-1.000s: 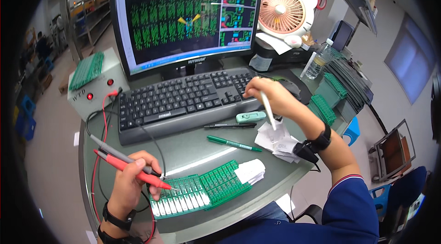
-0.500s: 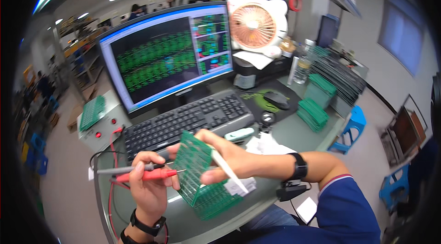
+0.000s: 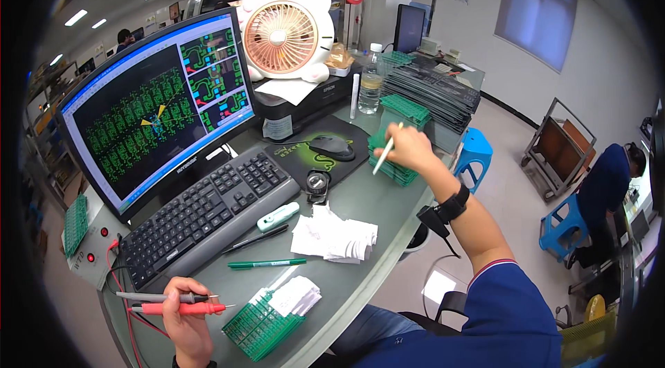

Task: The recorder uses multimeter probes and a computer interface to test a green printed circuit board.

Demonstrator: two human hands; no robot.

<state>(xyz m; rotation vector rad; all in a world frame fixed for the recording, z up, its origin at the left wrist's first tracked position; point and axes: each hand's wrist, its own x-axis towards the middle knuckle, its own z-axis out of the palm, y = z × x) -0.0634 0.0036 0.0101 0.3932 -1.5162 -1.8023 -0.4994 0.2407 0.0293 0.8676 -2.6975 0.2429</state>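
Observation:
My left hand (image 3: 188,326), low at the left, is closed around two test probes: a red probe (image 3: 181,308) and a grey-and-black probe (image 3: 163,297), tips pointing right. My right hand (image 3: 413,149) reaches out to the green circuit boards (image 3: 396,173) stacked at the desk's right edge. A slim white pen-like stick (image 3: 383,157) is between its fingers. Whether those fingers also touch a board is hidden by the hand. Another stack of green circuit boards (image 3: 260,326), with white paper slips (image 3: 296,295) on top, lies near my left hand.
A keyboard (image 3: 208,212), a mouse (image 3: 331,147) and a monitor (image 3: 159,112) occupy the left and middle. White paper slips (image 3: 336,235), a green pen (image 3: 267,264) and a water bottle (image 3: 371,83) are on the desk. A fan (image 3: 280,36) stands behind. Blue stools (image 3: 474,157) are beyond.
The green circuit board held up between my hands has left them. My right hand has moved far right to the board stack, still with the white stick. The view has turned right.

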